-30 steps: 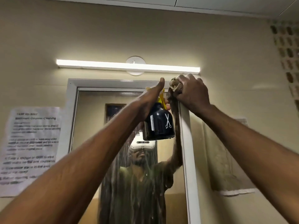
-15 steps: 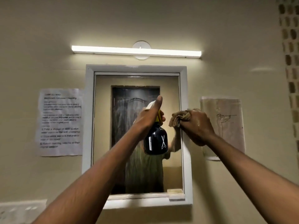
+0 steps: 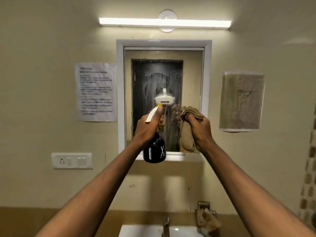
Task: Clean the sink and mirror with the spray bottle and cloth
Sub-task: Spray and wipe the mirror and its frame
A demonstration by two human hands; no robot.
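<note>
Beige wall carries a white-framed mirror (image 3: pixel 164 79), its glass streaked. Left hand (image 3: pixel 148 127) grips the spray bottle (image 3: pixel 154 151): black body, white scissors emblem, upright, nozzle toward the glass. Right hand (image 3: pixel 200 129) clutches a tan cloth (image 3: pixel 187 137) before the mirror's lower right.

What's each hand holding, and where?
Left hand grips the spray bottle at its neck and trigger head. Right hand clutches the cloth bunched at its middle.
</note>
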